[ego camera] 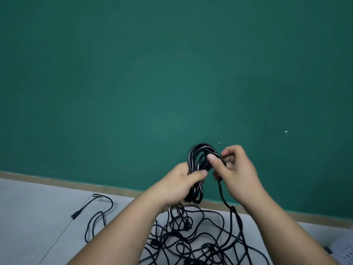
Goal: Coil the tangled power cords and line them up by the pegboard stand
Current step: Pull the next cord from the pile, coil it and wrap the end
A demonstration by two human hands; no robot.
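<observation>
A black coil of power cord (pixel 196 155) is held up in front of the green wall. My left hand (pixel 181 182) grips the coil's lower part, thumb across the loops. My right hand (pixel 236 169) pinches the coil's right side, thumb on top of a loop. A loose strand (pixel 227 203) hangs from my right hand down to the tangled pile of black cords (pixel 193 238) on the floor between my forearms. Another cord with a plug end (pixel 73 216) lies loose at the left.
A green wall (pixel 152 73) fills most of the view, with a tan baseboard (pixel 76 185) above the grey tiled floor (pixel 38 217). A white perforated pegboard piece (pixel 342 253) shows at the bottom right corner.
</observation>
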